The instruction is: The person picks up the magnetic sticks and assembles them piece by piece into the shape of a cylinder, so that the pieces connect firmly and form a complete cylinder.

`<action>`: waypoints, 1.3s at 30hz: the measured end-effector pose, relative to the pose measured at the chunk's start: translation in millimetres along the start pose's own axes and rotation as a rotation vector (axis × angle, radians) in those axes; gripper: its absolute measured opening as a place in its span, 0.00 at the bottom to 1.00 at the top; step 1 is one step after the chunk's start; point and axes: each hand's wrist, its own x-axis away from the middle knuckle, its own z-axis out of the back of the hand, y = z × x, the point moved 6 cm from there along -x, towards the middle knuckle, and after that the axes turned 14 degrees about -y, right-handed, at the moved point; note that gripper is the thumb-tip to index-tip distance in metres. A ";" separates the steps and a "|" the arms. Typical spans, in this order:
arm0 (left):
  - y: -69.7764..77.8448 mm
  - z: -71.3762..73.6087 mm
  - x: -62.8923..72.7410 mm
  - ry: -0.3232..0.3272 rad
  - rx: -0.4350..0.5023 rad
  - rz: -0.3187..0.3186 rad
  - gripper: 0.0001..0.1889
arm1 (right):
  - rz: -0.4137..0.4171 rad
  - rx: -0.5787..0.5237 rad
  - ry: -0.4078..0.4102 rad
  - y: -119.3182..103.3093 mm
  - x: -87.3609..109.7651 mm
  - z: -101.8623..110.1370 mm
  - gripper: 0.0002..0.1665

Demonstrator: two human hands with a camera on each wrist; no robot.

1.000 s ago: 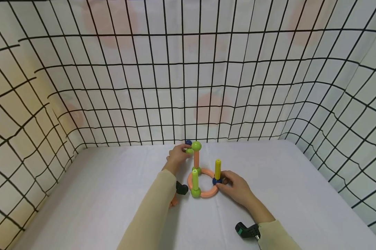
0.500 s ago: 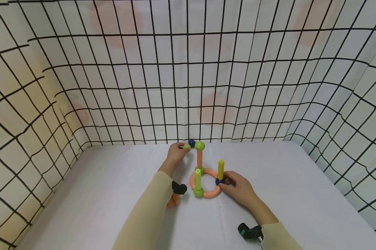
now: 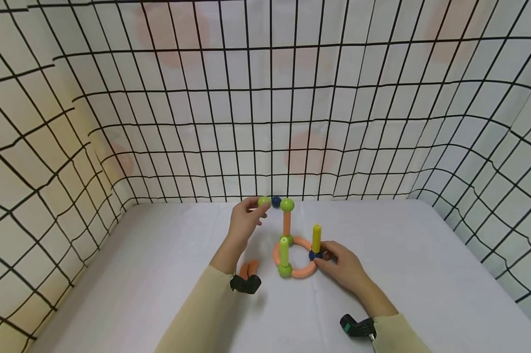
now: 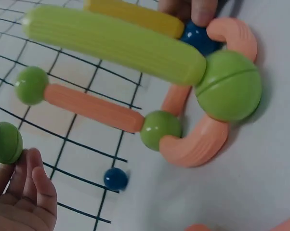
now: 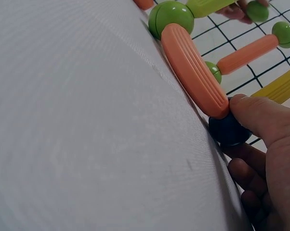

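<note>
My left hand (image 3: 242, 223) holds a loose green ball (image 3: 264, 201) between thumb and fingers, left of the toy structure's tall post. The same ball (image 4: 7, 143) appears at the left edge of the left wrist view. My right hand (image 3: 342, 264) pinches a dark blue ball joint (image 5: 229, 130) low on the structure; a yellow rod (image 3: 317, 239) stands up from it. Curved orange pieces (image 3: 301, 272) form a ring between this joint and two green ones. One green joint bears a light green rod (image 3: 284, 252). The other bears an orange rod (image 3: 287, 223) topped by a green ball (image 3: 287, 205).
A loose dark blue ball (image 3: 276, 202) lies near the far edge of the white table. Loose orange curved pieces (image 3: 250, 268) lie beside my left wrist. Black grid netting (image 3: 270, 122) surrounds the table at the back and sides.
My left hand has moved away from the tall post, leftward and up in view, with the green ball. The right hand stays at the blue joint. The head view has shifted slightly.
</note>
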 end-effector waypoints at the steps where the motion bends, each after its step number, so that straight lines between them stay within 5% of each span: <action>1: 1.6 -0.5 3.7 -0.013 0.023 -0.006 0.21 | -0.003 -0.007 -0.002 0.7 0.5 0.2 0.23; 7: 9.7 -4.1 28.7 -0.068 0.096 -0.023 0.19 | -0.010 -0.101 -0.028 0.5 1.6 3.6 0.25; 10: 12.9 -7.8 40.0 -0.101 0.105 -0.046 0.19 | 0.002 -0.114 0.022 -1.6 1.5 10.4 0.24; 18: 10.8 -15.9 60.1 -0.131 0.087 -0.037 0.17 | 0.175 -0.148 0.379 -32.6 11.5 44.8 0.17; 22: 9.7 -18.7 66.5 -0.132 0.071 -0.043 0.17 | 0.300 -0.166 0.471 -62.2 18.1 52.9 0.15; 29: 8.3 -19.3 71.8 -0.126 0.061 -0.064 0.18 | 0.383 -0.142 0.353 -101.9 16.3 35.6 0.13; 39: 6.2 -22.0 73.8 -0.138 0.085 -0.092 0.19 | 0.298 -0.182 0.159 -104.7 6.5 -1.2 0.25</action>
